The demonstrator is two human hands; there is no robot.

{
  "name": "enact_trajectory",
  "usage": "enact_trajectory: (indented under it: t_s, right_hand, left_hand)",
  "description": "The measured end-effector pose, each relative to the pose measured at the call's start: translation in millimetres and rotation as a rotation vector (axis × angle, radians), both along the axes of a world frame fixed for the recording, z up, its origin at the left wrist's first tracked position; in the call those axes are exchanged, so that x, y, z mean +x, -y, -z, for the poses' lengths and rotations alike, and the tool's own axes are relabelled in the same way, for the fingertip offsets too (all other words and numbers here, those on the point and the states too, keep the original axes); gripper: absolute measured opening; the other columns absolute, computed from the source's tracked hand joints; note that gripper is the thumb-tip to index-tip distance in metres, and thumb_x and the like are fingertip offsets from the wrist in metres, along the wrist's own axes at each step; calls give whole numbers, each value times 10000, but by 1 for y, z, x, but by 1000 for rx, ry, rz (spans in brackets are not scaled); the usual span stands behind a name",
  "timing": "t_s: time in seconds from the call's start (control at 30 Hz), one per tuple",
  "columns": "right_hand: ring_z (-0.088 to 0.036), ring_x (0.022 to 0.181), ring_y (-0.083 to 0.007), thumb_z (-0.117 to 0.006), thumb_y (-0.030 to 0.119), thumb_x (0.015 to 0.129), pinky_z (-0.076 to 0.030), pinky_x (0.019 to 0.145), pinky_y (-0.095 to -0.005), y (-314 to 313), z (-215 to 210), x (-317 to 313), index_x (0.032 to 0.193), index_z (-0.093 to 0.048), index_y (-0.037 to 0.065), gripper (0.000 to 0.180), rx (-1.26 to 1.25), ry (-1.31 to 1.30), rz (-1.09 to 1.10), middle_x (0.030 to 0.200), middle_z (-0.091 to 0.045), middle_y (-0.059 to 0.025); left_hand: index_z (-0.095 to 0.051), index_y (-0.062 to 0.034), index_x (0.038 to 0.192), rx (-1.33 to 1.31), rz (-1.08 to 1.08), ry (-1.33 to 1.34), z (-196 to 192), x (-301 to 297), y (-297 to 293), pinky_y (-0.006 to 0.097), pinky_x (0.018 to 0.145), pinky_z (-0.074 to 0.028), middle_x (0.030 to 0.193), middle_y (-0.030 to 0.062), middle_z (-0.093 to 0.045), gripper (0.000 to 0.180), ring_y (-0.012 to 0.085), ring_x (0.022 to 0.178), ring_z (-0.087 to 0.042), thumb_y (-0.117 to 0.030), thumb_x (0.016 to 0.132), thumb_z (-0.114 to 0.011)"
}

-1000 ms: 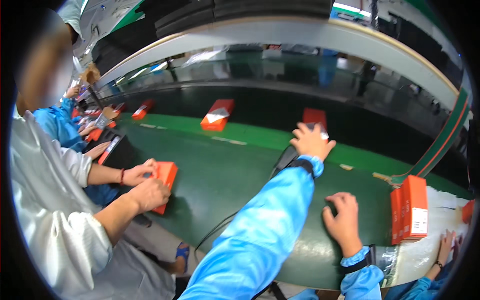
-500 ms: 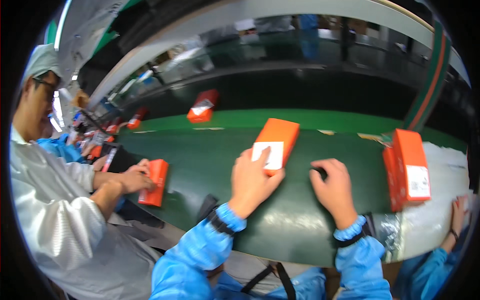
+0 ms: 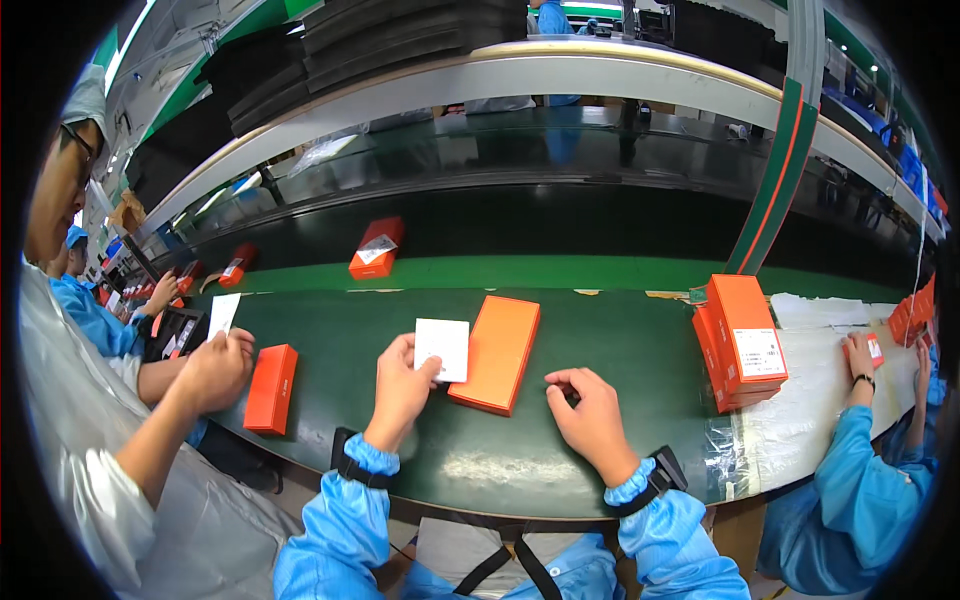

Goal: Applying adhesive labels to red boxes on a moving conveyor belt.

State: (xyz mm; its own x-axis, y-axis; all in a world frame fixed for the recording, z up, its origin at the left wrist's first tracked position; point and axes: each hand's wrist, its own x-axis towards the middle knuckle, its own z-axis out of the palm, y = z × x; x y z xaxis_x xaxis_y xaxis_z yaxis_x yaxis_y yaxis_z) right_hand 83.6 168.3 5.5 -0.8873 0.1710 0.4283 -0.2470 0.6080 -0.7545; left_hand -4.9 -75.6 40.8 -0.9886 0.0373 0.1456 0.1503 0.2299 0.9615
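My left hand [image 3: 402, 390] pinches a white square card [image 3: 441, 350] between thumb and fingers. The card overlaps the left edge of an orange box [image 3: 497, 355] lying flat on the green work surface [image 3: 470, 465]. To the right of that box, my right hand [image 3: 590, 418] hovers low over the surface, fingers loosely curled and a gap between thumb and forefinger. Nothing shows in it, and it is apart from the box.
Orange boxes [image 3: 740, 340] with a white label stand at the right, beside a pale plastic-covered area [image 3: 800, 430]. A co-worker at the left holds a white card [image 3: 224, 313] near another orange box [image 3: 270, 388]. Beyond a green strip lies a box with a silvery patch [image 3: 376, 248].
My left hand has come off the orange box and moved left with the white card. My right hand has shifted slightly left and stays beside the box. The left co-worker now raises a white card.
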Motion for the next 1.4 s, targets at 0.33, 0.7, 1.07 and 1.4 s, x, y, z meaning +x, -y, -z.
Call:
enact_trajectory:
  t_s: [0.33,0.7,1.07,1.4]
  right_hand:
    - [-627,748,-97,-750,139,898,-521,666,-264,21,-43,56,1061,-690,-37,247,-782,444,-324,912,-716,-54]
    - [-625,783,-77,-775,47,845,-488,693,-254,-23,-71,95,1289,-564,23,493,-432,649,-392,826,-700,-48]
    - [-632,790,-77,-776,8,828,-503,697,-244,-45,-46,129,1283,-604,19,486,-588,543,-344,836,-687,-29]
    - [-636,794,-65,-781,18,832,-510,723,-240,-61,-42,180,1261,-636,3,453,-677,513,-302,839,-705,-28]
  left_hand:
    - [-613,11,1151,458,410,303,-1,124,-47,238,657,-548,1049,79,-711,214,96,859,-680,-53,952,-658]
    - [-697,30,943,325,758,728,-10,105,-38,247,600,-545,835,81,-707,99,117,706,-668,-68,944,-692]
    - [-670,10,1059,559,904,923,23,134,-67,256,760,-552,954,40,-709,159,111,861,-678,-131,987,-649]
    - [-688,20,1010,428,1185,1021,19,142,-92,241,704,-527,867,30,-692,162,96,749,-655,-137,970,-688]
